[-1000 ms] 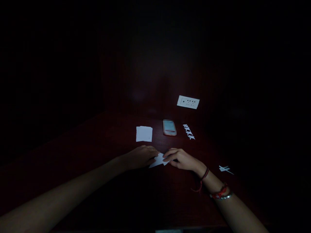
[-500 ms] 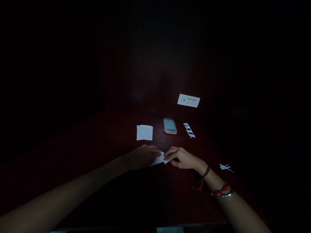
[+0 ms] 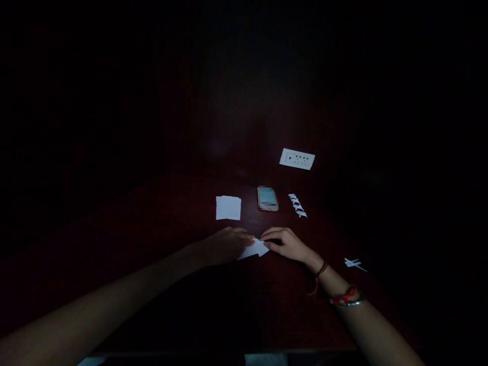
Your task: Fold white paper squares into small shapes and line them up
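Dark tabletop (image 3: pixel 183 218) — left fingers (image 3: pixel 246 237) rest on folded paper (image 3: pixel 254 248), grip unclear — right fingers (image 3: pixel 273 234), parted, touch its edge.

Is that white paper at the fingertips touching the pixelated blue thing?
Apart. The head view shows dark red tabletop between the white paper and the pixelated blue thing beyond it.

Single head-worn camera, set above the near side of the table (image 3: pixel 171 218), facing forward and down across it; range is moderate, taking in the table's near edge and the socket plate (image 3: pixel 297 159) beyond its far side.
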Tool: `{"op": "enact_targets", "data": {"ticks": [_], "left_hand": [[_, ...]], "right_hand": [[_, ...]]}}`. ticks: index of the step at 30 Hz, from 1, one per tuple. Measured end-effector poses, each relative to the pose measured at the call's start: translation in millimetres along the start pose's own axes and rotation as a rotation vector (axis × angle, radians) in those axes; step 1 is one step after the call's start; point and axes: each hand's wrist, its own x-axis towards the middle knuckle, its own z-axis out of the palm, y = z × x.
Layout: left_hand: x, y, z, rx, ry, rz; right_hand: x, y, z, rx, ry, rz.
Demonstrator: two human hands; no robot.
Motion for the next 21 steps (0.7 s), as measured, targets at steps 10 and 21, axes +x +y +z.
{"op": "enact_targets", "data": {"ticks": [10,21], "left_hand": [[1.4,2.6,-1.9,0.092,-0.018,-0.024],[2.2,-1.5,-2.7,-0.021,-0.03,-0.037]], "right_hand": [[-0.2,-1.5,0.4,-0.187,-0.12,-0.024],[1.4,-4.7,1.2,-0.249,-0.152,-0.03]]}}
